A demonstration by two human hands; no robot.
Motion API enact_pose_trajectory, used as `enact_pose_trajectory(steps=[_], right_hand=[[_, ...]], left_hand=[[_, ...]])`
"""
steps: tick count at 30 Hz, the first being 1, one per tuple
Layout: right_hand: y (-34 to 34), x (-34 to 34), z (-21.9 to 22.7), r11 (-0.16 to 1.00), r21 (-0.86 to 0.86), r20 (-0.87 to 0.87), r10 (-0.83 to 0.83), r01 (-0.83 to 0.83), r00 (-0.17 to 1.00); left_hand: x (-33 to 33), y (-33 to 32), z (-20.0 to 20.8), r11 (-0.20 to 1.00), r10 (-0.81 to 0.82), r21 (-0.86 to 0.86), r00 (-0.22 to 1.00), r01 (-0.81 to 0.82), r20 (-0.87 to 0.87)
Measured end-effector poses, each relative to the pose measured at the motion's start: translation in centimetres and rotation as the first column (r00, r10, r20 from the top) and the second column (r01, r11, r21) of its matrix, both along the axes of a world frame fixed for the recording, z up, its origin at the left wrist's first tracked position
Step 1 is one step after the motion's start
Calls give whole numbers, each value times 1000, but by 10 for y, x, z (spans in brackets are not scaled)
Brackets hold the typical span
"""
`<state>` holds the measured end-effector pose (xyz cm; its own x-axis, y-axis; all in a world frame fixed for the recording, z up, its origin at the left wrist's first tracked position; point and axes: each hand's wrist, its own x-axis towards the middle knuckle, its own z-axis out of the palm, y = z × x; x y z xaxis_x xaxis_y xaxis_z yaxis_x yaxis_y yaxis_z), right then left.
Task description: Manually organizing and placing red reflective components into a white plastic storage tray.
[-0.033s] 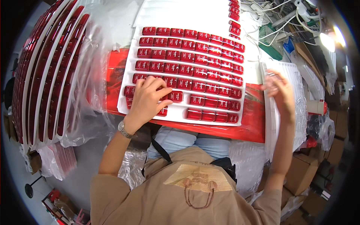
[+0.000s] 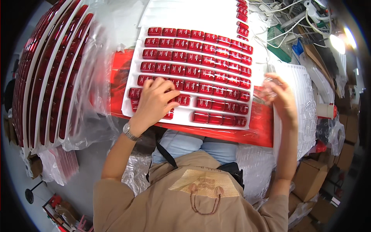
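Nothing is seen moved since earlier: left hand (image 2: 154, 103) is laid flat, fingers spread, on red caps (image 2: 201, 69) in the white tray (image 2: 181, 118); right hand (image 2: 281, 96) is curled on clear pieces (image 2: 269, 86).

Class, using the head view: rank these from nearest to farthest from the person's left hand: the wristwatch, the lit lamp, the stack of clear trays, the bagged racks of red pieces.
1. Wristwatch, on the left hand's own wrist.
2. Bagged racks of red pieces, to its left.
3. Stack of clear trays, far right, by the right hand.
4. Lit lamp, top right corner.

Red work surface (image 2: 259, 127), white tray (image 2: 185, 115) of red caps lying on it, clear trays (image 2: 305, 100) beside
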<state>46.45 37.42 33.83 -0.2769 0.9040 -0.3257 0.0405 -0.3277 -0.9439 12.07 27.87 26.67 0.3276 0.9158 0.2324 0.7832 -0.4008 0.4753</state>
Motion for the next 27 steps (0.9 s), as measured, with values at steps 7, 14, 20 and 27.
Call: enact_pose_trajectory(steps=[7, 14, 20, 27], right_hand=[[-40, -68, -33, 962, -137, -163, 215, -238, 963], [-46, -90, -27, 911, -173, -212, 337, -374, 918], [-56, -130, -37, 887, -113, -194, 422, -448, 885], [-43, -113, -46, 976, 161, -46, 155, -146, 987]], left_hand=[[4, 3, 5, 999, -15, 51, 1000, 14, 20], [-19, 4, 20, 999, -22, 35, 995, 26, -96], [4, -15, 36, 959, -96, -189, 866, 213, 492], [-9, 4, 25, 998, -53, 33, 994, 56, -93]])
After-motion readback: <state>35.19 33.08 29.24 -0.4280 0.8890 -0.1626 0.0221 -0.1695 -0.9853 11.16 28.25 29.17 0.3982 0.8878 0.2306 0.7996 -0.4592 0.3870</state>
